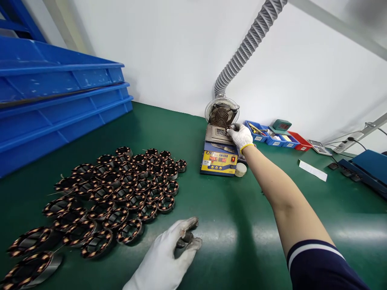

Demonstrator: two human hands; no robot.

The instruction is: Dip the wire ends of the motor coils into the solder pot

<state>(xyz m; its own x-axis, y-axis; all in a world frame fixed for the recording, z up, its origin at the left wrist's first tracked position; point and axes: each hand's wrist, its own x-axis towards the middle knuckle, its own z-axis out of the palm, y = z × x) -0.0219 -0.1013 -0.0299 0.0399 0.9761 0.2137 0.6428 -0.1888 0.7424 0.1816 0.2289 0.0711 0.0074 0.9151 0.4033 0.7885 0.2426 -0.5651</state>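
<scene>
My right hand point(241, 137), in a white glove with a yellow cuff, reaches out over the top of a solder pot point(219, 159) with lit red displays. Its fingers are closed on a motor stator point(229, 129), of which only a small dark edge shows. My left hand point(171, 251), in a white glove with dark-stained fingertips, hovers near the front of the green table. Its thumb and fingers are apart and hold nothing. Several wound motor stators point(130, 231), dark rings with copper coils, lie to the left of it.
Behind the pot stand a round fan point(223, 115) and a grey exhaust hose point(242, 48). Stacked blue crates point(66, 110) rise at the left. Small blue bins point(258, 133), a red bin point(299, 141) and a white paper strip point(313, 170) are on the right. A round white container point(240, 170) sits beside the pot.
</scene>
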